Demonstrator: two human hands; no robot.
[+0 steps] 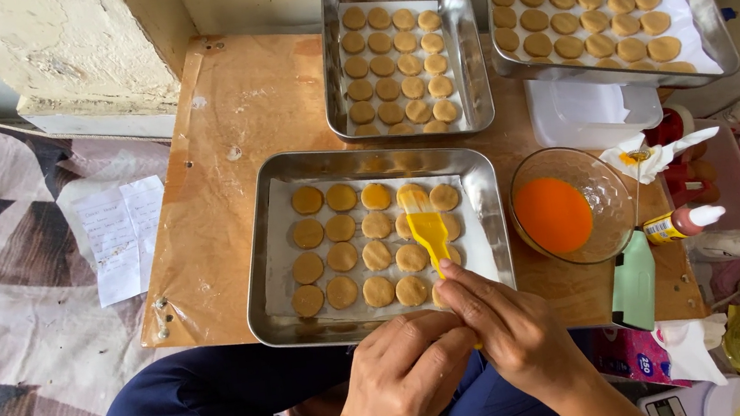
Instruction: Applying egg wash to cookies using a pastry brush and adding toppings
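Both hands sit close to the camera, low in the picture, over dark blue trousers. One right hand (pixel 512 327) pinches the handle of a yellow brush (pixel 429 229) between its fingers. One left hand (pixel 405 378) is curled loosely beside it and touches the right hand; I cannot tell if it holds anything.

That brush lies with its wide end on the round cookies (pixel 353 257) in the near tray (pixel 261 278), which stands on a brown desk (pixel 223 160). Its tip rests on a cookie in the top row, toward the right side. Some cookies near it look a bit more yellow and shiny than those on the left.

Painting the cookies with the orange liquid looks like the step in hand, and it seems about half done. I think the next stroke needs a light, soft touch, so the cookies stay in their rows on the white paper.

Just right of the tray stands a glass bowl (pixel 572 207) with orange liquid in it. Behind, two more trays (pixel 473 54) hold pale cookies.
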